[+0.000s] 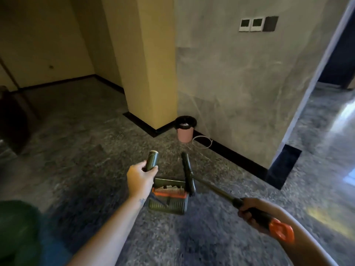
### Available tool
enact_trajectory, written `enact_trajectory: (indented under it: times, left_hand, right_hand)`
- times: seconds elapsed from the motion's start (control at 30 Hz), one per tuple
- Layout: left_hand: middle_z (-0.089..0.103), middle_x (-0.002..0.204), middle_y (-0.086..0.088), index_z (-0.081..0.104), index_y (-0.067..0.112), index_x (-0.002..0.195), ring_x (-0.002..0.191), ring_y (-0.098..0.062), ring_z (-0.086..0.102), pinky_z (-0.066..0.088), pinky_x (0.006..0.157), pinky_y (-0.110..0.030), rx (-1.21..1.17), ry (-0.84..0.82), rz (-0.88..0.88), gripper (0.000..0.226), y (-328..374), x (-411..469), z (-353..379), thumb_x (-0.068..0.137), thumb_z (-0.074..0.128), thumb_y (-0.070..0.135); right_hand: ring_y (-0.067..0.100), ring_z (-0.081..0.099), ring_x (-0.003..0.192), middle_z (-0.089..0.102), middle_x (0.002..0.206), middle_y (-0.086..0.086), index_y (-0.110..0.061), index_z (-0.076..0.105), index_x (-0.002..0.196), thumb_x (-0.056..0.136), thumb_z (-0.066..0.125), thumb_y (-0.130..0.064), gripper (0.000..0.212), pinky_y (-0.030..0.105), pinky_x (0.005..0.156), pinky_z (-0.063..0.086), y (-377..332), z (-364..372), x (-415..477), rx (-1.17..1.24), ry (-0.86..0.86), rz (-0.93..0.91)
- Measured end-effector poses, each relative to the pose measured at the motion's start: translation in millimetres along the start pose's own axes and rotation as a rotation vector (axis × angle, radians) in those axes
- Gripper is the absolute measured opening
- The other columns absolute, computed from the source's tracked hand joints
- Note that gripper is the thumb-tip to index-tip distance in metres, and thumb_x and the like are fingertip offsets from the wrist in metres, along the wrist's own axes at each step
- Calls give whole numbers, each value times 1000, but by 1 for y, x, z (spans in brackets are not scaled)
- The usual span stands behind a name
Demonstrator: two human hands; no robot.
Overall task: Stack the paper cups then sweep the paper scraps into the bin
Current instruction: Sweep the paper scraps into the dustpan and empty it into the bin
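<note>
At the far left we see a dark piece of furniture (11,116) standing on the speckled stone floor (80,150), too dim to make out. Nearer the middle, the left hand (140,178) reaches forward, its fingers (151,170) and thumb curled round the dark green handle of the dustpan (169,203). The pale-tipped end of that handle sticks up past the hand. The pan itself sits low beneath the hand, ribbed and green with an orange strip across it; we cannot tell whether it touches the floor.

Just to the right, the dark head of the broom (189,173) stands against the pan's right edge, and its shaft slants down to the right hand (249,210). That hand's fingers are wrapped tightly round the black grip, just ahead of the orange end cap.

Beyond both tools, the pink bin (185,134) with its black liner stands on the floor in the corner where the yellow pillar (153,73) meets the grey wall (240,83). It is well apart from the pan. Something white (184,124) lies inside it. A loop of thin wire (202,142) rests just beside the bin, and switch plates (251,24) sit high on the wall.
</note>
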State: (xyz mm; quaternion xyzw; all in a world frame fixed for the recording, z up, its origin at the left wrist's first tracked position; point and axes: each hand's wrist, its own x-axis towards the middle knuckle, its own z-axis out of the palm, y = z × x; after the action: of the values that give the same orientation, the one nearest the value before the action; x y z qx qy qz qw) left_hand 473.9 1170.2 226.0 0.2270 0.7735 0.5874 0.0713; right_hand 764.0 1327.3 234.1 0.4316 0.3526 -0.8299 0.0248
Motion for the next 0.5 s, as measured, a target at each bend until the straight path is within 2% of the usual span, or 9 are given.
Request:
enact_trajectory:
  times: [0.1, 0.2, 0.3, 0.4, 0.5]
  left_hand:
    - [51, 47, -10, 61, 14, 65, 34, -12, 43, 37, 42, -27, 35, 4, -1, 19, 9, 96, 29, 80, 73, 9]
    - [56, 52, -20, 64, 8, 69, 35, -14, 45, 38, 41, -27, 62, -12, 24, 14, 8, 184, 57, 80, 73, 10]
    - [58, 54, -18, 63, 17, 68, 33, -10, 47, 38, 36, -24, 68, -7, 35, 17, -1, 274, 89, 80, 72, 9]
    - [60, 55, -16, 60, 26, 64, 36, -13, 48, 40, 40, -26, 60, -16, 20, 26, -10, 371, 126, 81, 72, 11]
    - [59, 52, -14, 62, 27, 65, 37, -13, 48, 40, 42, -27, 64, -23, 33, 26, -14, 465, 161, 82, 72, 10]
  right_hand:
    - [13, 46, 34, 48, 55, 12, -3, 49, 89, 86, 42, 8, 14, 18, 28, 36, -77, 10, 60, -94, 48, -22]
    - [14, 48, 35, 51, 54, 13, -1, 50, 94, 87, 41, 11, 16, 19, 30, 38, -140, 14, 119, -152, 56, -69]
    - [16, 48, 33, 50, 49, 14, 5, 50, 88, 87, 43, 13, 10, 19, 30, 38, -208, 16, 183, -214, 77, -110]
    - [17, 47, 31, 49, 50, 15, 9, 50, 83, 86, 44, 13, 8, 18, 31, 38, -278, 18, 256, -245, 90, -99]
    - [16, 46, 29, 47, 48, 13, 7, 50, 82, 88, 42, 11, 10, 17, 29, 36, -353, 25, 323, -215, 79, -67]
